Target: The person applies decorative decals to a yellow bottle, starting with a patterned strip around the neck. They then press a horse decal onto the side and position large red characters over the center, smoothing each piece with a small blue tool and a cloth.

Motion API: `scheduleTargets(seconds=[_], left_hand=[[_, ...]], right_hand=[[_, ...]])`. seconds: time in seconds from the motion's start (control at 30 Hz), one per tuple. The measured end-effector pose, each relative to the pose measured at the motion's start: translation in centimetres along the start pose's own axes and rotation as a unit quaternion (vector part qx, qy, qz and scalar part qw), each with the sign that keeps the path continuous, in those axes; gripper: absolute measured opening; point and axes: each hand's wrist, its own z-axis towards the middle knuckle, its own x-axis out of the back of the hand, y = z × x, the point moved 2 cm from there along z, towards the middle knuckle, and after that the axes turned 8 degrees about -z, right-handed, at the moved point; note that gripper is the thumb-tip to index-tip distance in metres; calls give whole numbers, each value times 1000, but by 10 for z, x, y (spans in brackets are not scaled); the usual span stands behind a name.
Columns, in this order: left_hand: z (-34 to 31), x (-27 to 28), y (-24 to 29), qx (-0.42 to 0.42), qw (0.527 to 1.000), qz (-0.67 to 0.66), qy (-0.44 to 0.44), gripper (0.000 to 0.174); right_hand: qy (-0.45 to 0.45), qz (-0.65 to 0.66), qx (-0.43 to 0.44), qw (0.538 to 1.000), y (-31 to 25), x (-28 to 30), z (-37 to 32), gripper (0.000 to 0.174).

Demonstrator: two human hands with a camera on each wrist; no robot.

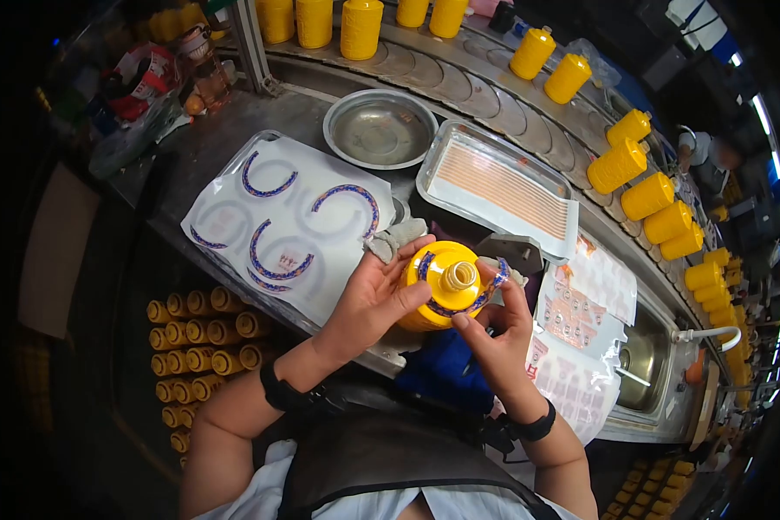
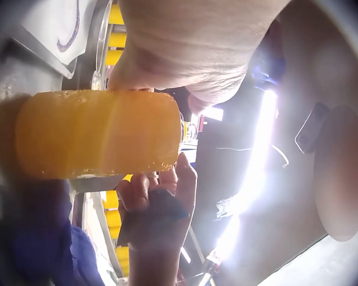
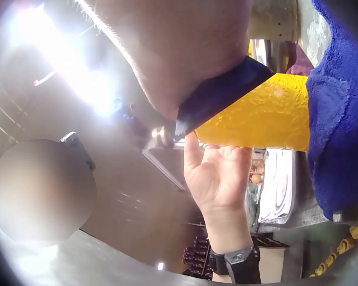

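Observation:
The left hand (image 1: 368,299) grips a yellow bottle (image 1: 442,258) by its side, thumb on the shoulder, the open threaded neck facing the head camera. A blue patterned strip (image 1: 445,309) curves round part of the shoulder. Its loose end rises on the right, where the right hand (image 1: 504,338) pinches it with thumb and finger. The left wrist view shows the bottle (image 2: 101,134) lying sideways across the picture, with the right hand (image 2: 161,185) beyond it. In the right wrist view a dark flat piece (image 3: 224,92) crosses in front of the bottle (image 3: 265,116).
A white sheet with curved strips (image 1: 225,195) lies left, near a metal bowl (image 1: 380,130). Behind the hands stands a tray with a striped sheet (image 1: 503,186). Yellow bottles (image 1: 617,166) line a curved conveyor. A sink (image 1: 646,355) is at right; more bottles (image 1: 221,332) stand low left.

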Motion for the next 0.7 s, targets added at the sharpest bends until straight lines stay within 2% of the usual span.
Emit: scheduleTargets(seconds=[0.07,0.37,0.57,0.7], left_hand=[[-2,1,-3,-11,999,26,-25,73],[-6,6,1,-11,998,57,-21,68],[6,10,2,33,999,-10,38,55],[8,5,-2,21,999,0,46,52]], right_hand=[[-8,1,-7,1000,1,1,0,64],[-60,40,-22,997,3,0,14,63],[-44,28,-15,999,2,-3,15,63],[-36,24,-8,999,7,-1,18,62]])
